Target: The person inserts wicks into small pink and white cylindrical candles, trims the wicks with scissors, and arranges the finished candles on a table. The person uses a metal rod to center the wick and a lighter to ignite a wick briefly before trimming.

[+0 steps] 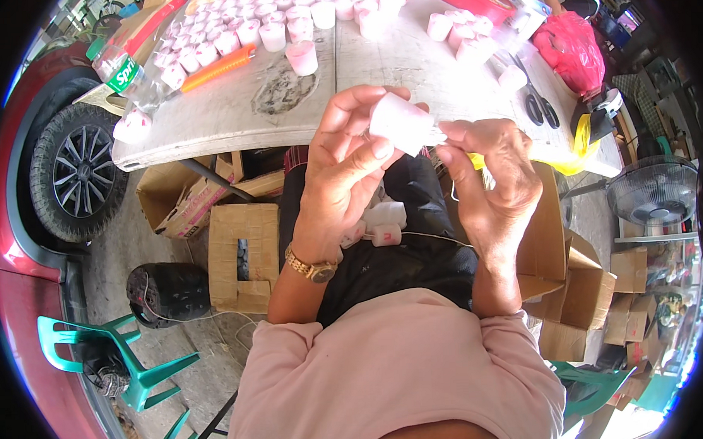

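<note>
My left hand (342,166) grips a small white cylinder (398,123), like a little candle cup, raised in front of the table edge. My right hand (493,172) pinches something thin at the cylinder's right end; a fine string hangs down from it. A gold wristwatch (312,267) sits on my left wrist. Two more small white-pink cylinders (382,222) lie in my lap on dark cloth. Both hands are close together, touching the same cylinder.
A white table (392,59) carries several small pink-white cups (229,30), an orange utility knife (218,67), a clear bottle (126,72), scissors (537,105), a red bag (570,45). Cardboard boxes (240,254) stand below; a car wheel (75,171) left, green chair (116,355), fan (652,190) right.
</note>
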A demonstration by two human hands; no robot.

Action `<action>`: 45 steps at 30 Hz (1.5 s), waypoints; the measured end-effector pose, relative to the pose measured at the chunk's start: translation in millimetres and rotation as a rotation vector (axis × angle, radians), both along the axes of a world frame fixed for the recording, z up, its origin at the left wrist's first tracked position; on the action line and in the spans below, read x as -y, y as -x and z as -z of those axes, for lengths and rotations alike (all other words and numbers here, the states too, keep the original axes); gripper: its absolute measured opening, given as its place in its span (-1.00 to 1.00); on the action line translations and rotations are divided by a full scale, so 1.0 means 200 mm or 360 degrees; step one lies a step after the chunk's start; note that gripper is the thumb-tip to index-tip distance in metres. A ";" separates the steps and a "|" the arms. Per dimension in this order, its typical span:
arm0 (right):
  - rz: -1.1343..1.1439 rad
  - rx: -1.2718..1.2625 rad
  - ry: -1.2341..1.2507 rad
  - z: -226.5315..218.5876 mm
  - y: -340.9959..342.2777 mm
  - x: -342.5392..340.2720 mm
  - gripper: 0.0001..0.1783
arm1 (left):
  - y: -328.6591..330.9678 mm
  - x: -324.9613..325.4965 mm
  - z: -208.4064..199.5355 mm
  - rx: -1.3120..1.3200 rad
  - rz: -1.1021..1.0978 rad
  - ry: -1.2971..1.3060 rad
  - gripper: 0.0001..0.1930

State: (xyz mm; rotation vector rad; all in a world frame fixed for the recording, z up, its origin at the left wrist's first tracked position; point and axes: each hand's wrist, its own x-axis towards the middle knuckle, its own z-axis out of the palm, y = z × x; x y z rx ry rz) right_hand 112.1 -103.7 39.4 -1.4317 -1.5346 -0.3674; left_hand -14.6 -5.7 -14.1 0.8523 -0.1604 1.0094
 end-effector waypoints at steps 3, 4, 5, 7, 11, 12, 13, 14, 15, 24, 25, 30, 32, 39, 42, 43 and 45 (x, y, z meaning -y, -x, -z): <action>-0.0018 -0.0153 0.0015 0.02 0.02 -0.01 -0.56 | 0.00 0.01 0.00 -0.0013 -0.0005 -0.0036 -0.54; -0.0063 -0.0189 0.0017 0.02 0.01 -0.01 -0.56 | -0.01 0.02 0.00 -0.0012 -0.0015 -0.0053 -0.55; -0.0064 -0.0161 0.0052 0.02 0.01 -0.01 -0.60 | -0.01 0.02 0.00 0.0010 -0.0002 -0.0064 -0.55; -0.0053 -0.0082 0.0125 0.00 -0.01 -0.01 -0.67 | -0.01 0.01 0.00 0.0045 0.0015 -0.0105 -0.56; 0.0073 0.0137 0.0088 0.00 -0.01 0.00 -0.75 | -0.01 0.01 0.01 0.0003 0.0001 -0.0076 -0.55; 0.0118 0.0126 0.0152 0.00 0.00 0.01 -0.75 | -0.01 0.01 0.02 0.0014 0.0005 -0.0053 -0.55; 0.0160 0.0103 0.0195 0.00 0.00 0.02 -0.76 | -0.01 0.01 0.02 0.0027 0.0009 -0.0030 -0.54; 0.0166 0.0026 0.0221 0.01 0.01 0.03 -0.76 | -0.01 0.01 0.02 -0.0007 -0.0013 -0.0038 -0.54; 0.0171 -0.0064 0.0226 0.02 0.02 0.03 -0.76 | -0.01 0.01 0.02 -0.0041 -0.0037 -0.0046 -0.53; 0.0134 0.0025 0.0208 0.06 -0.02 0.05 -0.75 | 0.02 0.00 0.02 -0.0089 -0.0173 -0.0085 -0.50; 0.0152 0.0025 0.0198 0.06 -0.03 0.06 -0.75 | 0.02 0.00 0.02 -0.0082 -0.0177 -0.0100 -0.50; 0.0005 -0.0158 0.0239 0.08 -0.02 0.06 -0.77 | 0.01 0.03 0.02 -0.0154 -0.0163 -0.0127 -0.43; -0.0066 -0.0217 0.0277 0.09 -0.02 0.05 -0.74 | 0.00 0.04 0.02 -0.0242 -0.0178 -0.0153 -0.40; -0.0228 -0.0724 0.0481 0.13 -0.04 0.06 -0.71 | 0.04 0.04 0.00 -0.0281 -0.0314 -0.0114 -0.38; -0.0353 -0.0902 0.0520 0.15 -0.05 0.07 -0.74 | 0.04 0.04 0.00 -0.0281 -0.0341 -0.0151 -0.37; -0.0392 -0.0956 0.0534 0.16 -0.05 0.07 -0.76 | 0.04 0.04 0.00 -0.0286 -0.0332 -0.0159 -0.37; -0.0446 -0.0901 0.0459 0.16 -0.05 0.07 -0.78 | 0.03 0.05 0.00 -0.0296 -0.0314 -0.0173 -0.36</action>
